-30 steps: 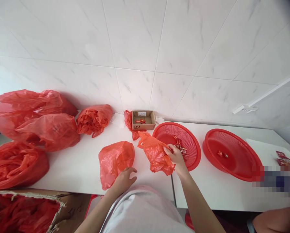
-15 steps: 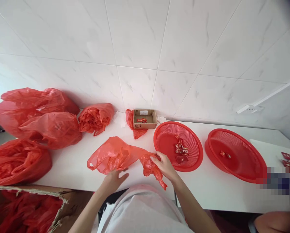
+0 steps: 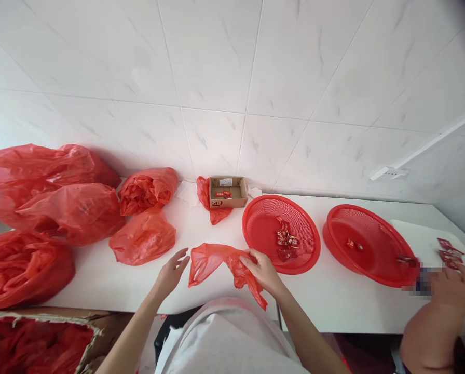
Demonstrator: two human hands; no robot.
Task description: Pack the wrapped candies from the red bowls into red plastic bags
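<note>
A crumpled red plastic bag [image 3: 236, 262] hangs over the white table from my right hand [image 3: 261, 267], whose fingers are pinched on it. Just left of that bag is my left hand [image 3: 172, 272], its fingers apart and holding nothing. Another red bag [image 3: 145, 238] lies on the table beyond my left hand, next to a bundle of red bags [image 3: 149, 191]. To the right of my right hand, a red mesh basket [image 3: 259, 228] holds several small red packets [image 3: 287, 239].
A small cardboard box [image 3: 228, 202] stands near the wall. Large red bags [image 3: 77, 210] fill the left side, above an open carton [image 3: 96, 337]. At right are a second red basket [image 3: 376, 234], a white tray [image 3: 415, 234] and another person's hand [image 3: 454, 285].
One red bag now lies farther left, apart from the one in my right hand. My left hand has opened and moved slightly left. The other person's hand has come into view at right.
</note>
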